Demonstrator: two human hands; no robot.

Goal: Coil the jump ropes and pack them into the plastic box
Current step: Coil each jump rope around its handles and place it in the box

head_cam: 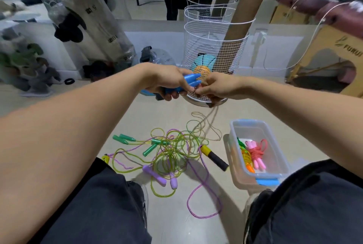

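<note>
Pale floor tiles carry a tangle of jump ropes (172,151) between the person's knees, just left of the plastic box (275,145), where 2 coiled ropes already lie. Raised above them, the left hand (167,82) grips 2 blue handles (188,83), while the right hand (218,88) pinches the thin cord beside them. That cord looks limp and springy, so holding the stiff handles seems wisest. Overlapping loops could snag, and a wire basket (214,47) stands close behind.

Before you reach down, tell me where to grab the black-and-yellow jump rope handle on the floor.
Grip the black-and-yellow handle around its black foam shaft, coming from above. It lies flat on the floor beside the plastic box, and the shaft looks clear of the tangled ropes, which crowd its yellow end.
</note>
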